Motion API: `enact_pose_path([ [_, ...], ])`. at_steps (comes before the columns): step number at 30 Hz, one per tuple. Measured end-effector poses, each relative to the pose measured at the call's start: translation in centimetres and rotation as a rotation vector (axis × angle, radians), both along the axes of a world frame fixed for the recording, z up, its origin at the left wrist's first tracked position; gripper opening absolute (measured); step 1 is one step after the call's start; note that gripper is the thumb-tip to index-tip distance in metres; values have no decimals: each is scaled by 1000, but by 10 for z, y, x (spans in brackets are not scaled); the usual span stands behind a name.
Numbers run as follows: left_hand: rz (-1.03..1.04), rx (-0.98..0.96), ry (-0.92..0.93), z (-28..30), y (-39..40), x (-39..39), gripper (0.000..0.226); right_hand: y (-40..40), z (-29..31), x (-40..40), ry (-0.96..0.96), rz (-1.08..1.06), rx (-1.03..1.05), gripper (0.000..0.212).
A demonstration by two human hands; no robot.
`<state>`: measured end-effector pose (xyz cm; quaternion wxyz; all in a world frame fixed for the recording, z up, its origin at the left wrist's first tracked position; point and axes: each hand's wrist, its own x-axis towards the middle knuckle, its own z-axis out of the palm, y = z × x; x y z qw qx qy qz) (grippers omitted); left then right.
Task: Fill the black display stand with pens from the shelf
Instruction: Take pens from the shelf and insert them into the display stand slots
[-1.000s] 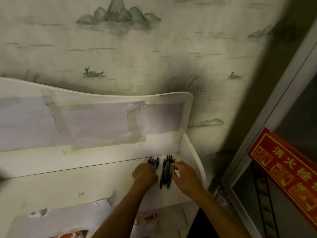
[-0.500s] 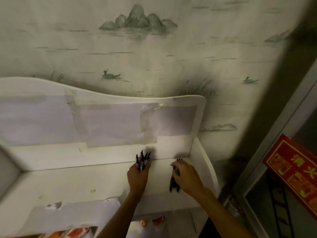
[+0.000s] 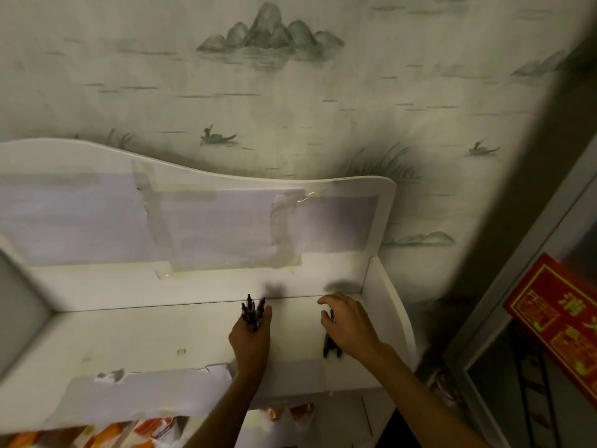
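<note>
On the top board of a white shelf (image 3: 135,337) my left hand (image 3: 250,339) grips a bunch of dark pens (image 3: 252,313), their tips sticking up past my fingers. To the right, my right hand (image 3: 350,321) is curled over a second bunch of dark pens (image 3: 331,347) that lies on the board near the shelf's right side wall; only their near ends show below my palm. The black display stand is not in view.
The shelf has a curved white back panel (image 3: 226,221) with taped paper. Its right side wall (image 3: 391,305) stands close to my right hand. Orange packets (image 3: 151,430) sit on the level below. A red sign (image 3: 555,324) hangs at the right on a glass door.
My left hand has lifted its bunch of pens off the board and holds them upright. My right hand has closed over the other bunch. The camera has tilted slightly.
</note>
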<state>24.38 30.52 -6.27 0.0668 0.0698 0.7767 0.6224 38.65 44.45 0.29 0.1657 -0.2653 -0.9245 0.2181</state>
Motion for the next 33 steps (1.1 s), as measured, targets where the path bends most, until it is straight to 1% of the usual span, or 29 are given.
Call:
enact_pose_path([
  [2, -53, -45, -22, -6, -2, -2, 25, 0, -1, -1, -13, 8, -4, 33],
  [4, -60, -49, -38, -5, -6, -4, 32, -2, 0, -3, -22, 7, -5, 33],
  [8, -31, -138, 23, 14, -19, -10, 36, -10, 1, -14, -5, 34, -10, 32],
  [11, -104, -161, 40, 28, -42, -15, 37, -23, 5, -29, 14, 75, -33, 30],
  [13, -174, -165, -28, 37, -61, -21, 40, -35, 10, -43, 25, 125, -41, 29],
  [15, -205, -121, -168, 44, -81, -29, 48, -49, 16, -59, 43, 182, -30, 28],
  [17, -219, -93, -263, 51, -103, -37, 53, -65, 21, -74, 56, 225, -26, 28],
  [21, -241, -24, -336, 57, -156, -50, 46, -107, 26, -102, 56, 294, -61, 29],
  [24, -198, 25, -272, 66, -205, -57, 39, -152, 29, -126, 58, 355, -59, 29],
  [30, -70, 97, -55, 102, -320, -73, 41, -265, 50, -173, 108, 485, -49, 27],
  [33, -18, 87, 47, 117, -387, -82, 31, -331, 63, -191, 134, 534, -52, 28],
])
